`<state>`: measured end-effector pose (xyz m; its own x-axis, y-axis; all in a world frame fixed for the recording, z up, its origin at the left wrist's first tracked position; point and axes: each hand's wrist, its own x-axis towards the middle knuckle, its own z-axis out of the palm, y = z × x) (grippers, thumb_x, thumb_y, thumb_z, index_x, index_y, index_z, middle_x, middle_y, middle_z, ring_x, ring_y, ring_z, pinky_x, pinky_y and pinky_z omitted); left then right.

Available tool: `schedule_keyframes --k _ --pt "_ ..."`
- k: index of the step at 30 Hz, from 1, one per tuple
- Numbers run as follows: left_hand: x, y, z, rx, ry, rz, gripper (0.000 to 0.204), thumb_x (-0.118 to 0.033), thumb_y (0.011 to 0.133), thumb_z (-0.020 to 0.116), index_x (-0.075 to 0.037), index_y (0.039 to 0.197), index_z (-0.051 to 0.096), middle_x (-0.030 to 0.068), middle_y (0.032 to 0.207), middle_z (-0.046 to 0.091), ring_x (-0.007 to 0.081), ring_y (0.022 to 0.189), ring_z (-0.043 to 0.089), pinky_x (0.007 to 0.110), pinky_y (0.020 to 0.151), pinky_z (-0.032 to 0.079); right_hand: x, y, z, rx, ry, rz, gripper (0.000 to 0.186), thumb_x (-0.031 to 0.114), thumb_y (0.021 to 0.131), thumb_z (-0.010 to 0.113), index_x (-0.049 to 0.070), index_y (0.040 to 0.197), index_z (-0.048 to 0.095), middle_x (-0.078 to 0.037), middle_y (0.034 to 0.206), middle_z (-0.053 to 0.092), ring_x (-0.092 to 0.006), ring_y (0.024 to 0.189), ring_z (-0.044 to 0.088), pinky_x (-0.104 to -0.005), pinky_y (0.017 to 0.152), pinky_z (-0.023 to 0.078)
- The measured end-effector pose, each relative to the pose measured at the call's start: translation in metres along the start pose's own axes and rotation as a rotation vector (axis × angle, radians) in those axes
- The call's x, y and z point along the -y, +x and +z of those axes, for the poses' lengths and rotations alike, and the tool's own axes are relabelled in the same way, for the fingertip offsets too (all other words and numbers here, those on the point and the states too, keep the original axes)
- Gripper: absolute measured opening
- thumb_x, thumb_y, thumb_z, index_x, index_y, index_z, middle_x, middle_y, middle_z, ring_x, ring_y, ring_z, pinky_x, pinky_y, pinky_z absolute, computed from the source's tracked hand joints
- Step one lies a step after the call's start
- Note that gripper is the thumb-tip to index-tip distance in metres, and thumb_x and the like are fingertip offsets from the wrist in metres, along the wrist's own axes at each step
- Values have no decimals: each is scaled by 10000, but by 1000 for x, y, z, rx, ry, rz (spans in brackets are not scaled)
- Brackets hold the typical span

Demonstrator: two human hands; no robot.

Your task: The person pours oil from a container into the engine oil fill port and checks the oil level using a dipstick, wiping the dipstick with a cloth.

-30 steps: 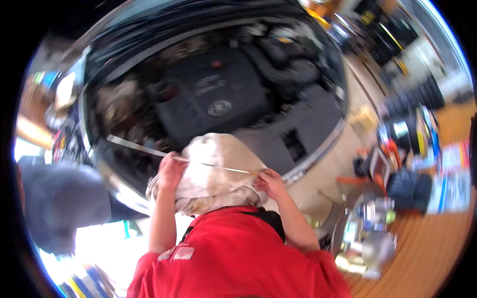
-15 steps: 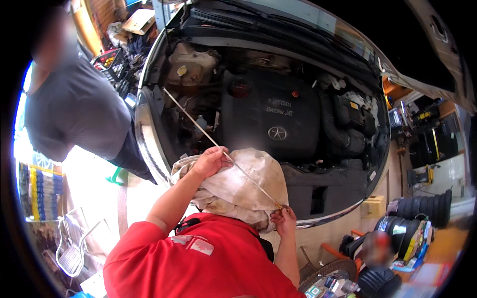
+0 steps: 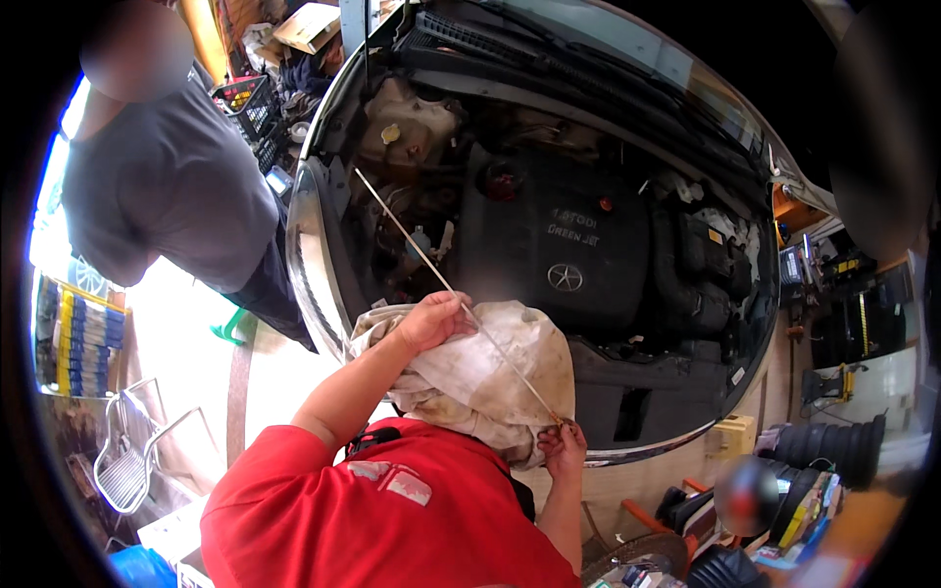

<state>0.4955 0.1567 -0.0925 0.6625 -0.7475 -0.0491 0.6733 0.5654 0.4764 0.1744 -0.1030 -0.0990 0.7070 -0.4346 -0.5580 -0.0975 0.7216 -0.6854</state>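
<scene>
My left hand [image 3: 436, 318] is closed on a long, thin, pale rod [image 3: 400, 224], which slants across the front left of an open engine bay. My right hand [image 3: 561, 449] pinches the rod's lower, yellowish end. Both hands rest over a stained, crumpled cream cloth [image 3: 510, 358] lying along the bay's front edge. The rod's far tip reaches over engine parts near a reservoir with a pale cap [image 3: 390, 134]. Behind the cloth is the black plastic engine cover [image 3: 549, 235], with a red oil cap [image 3: 605, 204].
A co-worker in a grey shirt [image 3: 172, 186] stands at my left beside the car. A metal chair [image 3: 125, 461], a black crate [image 3: 245, 108] and shelving fill the left side. Stacked tyres [image 3: 823, 451], tools and cluttered benches are at the right, below the raised bonnet.
The view has swung, putting the car farther right and the co-worker more fully in sight. Both hands keep hold of the rod, which now slants more steeply across the cloth.
</scene>
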Motion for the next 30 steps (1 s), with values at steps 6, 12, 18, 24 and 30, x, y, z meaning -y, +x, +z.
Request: schedule_keyframes --k 6,12,18,24,30 --pt "2 -1 0 -11 15 3 231 -250 972 635 -60 1099 673 124 966 724 279 952 706 458 860 568 -2 1 -6 27 30 -5 197 147 974 616 87 1149 550 -126 851 672 -301 748 724 -428 592 621" --pt "-14 -7 31 -345 499 -185 271 -263 981 623 -26 1099 682 114 952 721 233 863 696 367 785 570 -5 0 -19 65 105 12 137 172 989 600 131 1118 580 -90 852 671 -297 762 722 -444 628 614" --pt "-96 -47 120 100 1408 -156 434 -394 958 636 32 892 687 67 815 656 162 771 629 320 701 499 -11 -2 -32 121 144 -14 175 226 955 661 149 1096 591 -63 846 653 -262 746 696 -425 631 600" --pt "-80 -38 278 1069 -200 229 700 -674 977 372 -65 663 518 49 627 557 179 609 605 521 908 524 -16 4 -30 165 156 28 177 228 948 674 104 1048 598 -75 853 646 -260 743 685 -422 673 582" --pt "-45 -59 373 1324 -720 167 838 -747 933 108 -65 613 476 34 555 508 137 441 511 341 619 551 -20 -1 -31 170 106 29 154 228 966 651 97 1024 596 -58 823 620 -220 719 626 -390 655 539"
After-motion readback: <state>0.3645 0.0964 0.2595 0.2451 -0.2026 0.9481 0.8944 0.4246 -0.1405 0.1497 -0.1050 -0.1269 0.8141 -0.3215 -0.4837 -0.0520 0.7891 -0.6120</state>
